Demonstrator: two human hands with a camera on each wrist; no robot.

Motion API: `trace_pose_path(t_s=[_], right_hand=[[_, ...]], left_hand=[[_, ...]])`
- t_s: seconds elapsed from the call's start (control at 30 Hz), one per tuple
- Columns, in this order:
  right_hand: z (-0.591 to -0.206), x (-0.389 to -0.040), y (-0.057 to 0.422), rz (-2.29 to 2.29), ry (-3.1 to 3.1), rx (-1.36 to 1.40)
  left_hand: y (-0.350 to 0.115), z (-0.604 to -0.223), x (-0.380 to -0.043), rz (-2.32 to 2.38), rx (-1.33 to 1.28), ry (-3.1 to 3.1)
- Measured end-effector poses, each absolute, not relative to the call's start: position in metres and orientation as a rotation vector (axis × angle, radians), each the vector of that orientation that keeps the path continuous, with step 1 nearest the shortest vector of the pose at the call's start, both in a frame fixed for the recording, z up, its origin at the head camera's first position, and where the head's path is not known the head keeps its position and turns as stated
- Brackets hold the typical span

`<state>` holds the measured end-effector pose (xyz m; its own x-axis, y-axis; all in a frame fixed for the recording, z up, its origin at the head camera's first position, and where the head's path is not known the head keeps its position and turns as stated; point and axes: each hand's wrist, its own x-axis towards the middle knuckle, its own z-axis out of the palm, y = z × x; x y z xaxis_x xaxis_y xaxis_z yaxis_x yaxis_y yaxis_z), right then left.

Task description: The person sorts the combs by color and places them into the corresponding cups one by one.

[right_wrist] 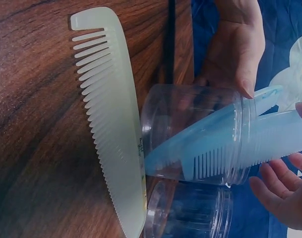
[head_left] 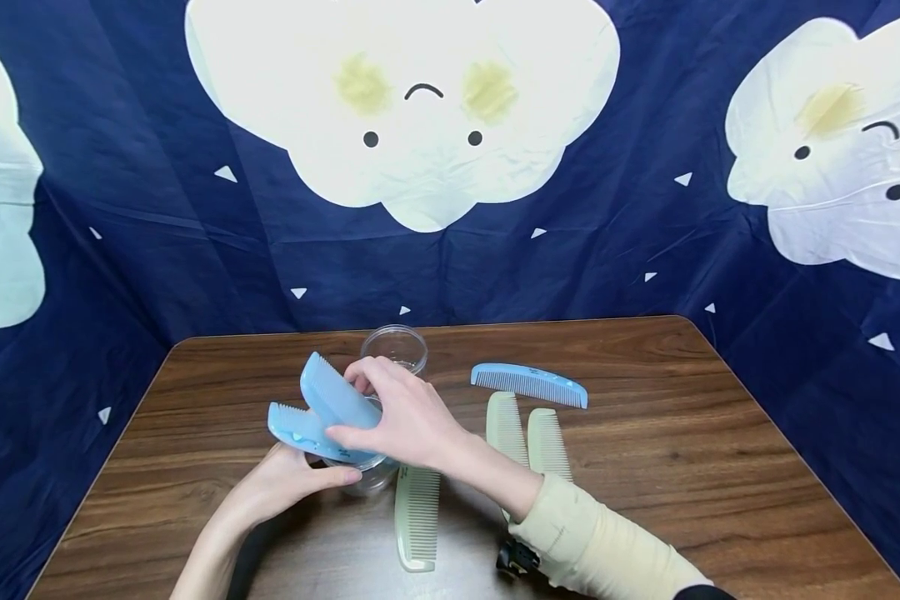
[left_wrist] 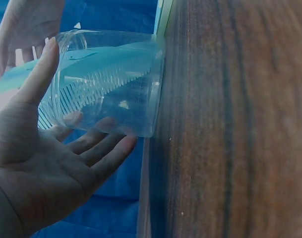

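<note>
A clear plastic jar (right_wrist: 163,111) stands upright on the table with two blue combs in it, their ends sticking out over the rim. My left hand (head_left: 277,487) holds this jar from the left, its thumb near the rim and the other fingers along the far side, as the left wrist view shows. Between thumb and fingers, my right hand (head_left: 412,412) pinches the upper blue comb (head_left: 333,392), whose lower part is inside the jar. The other blue comb (head_left: 292,425) leans left against the rim, teeth up.
A second clear jar (head_left: 395,332) stands just behind. One pale green comb (head_left: 417,521) lies in front of the held jar; two more green combs (head_left: 505,425) (head_left: 547,442) lie to the right, partly under the right forearm. Behind them is a blue comb (head_left: 528,383).
</note>
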<state>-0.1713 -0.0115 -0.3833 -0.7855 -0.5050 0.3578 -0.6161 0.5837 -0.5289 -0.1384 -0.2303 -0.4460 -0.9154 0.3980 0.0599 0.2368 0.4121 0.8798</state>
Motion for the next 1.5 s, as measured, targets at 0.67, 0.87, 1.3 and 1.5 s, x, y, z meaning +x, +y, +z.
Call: trace_pose_path(t_s=[0.67,0.87,1.3,1.5], right_hand=[[-0.379,-0.181,0.008,0.958,-2.632,0.878],[-0.377,-0.186,0.019,0.955,-2.644,0.819],[-0.380,-0.199,0.053,0.935,-2.641,0.777],[-0.379,-0.202,0.066,0.914,-2.646,0.741]], left_hand=[[-0.231,-0.446,-0.144,1.465,0.563,2.561],[-0.231,-0.445,-0.145,1.492,0.581,2.536],[-0.230,-0.447,-0.141,1.509,0.543,2.527],[-0.229,-0.445,-0.138,1.515,0.523,2.508]])
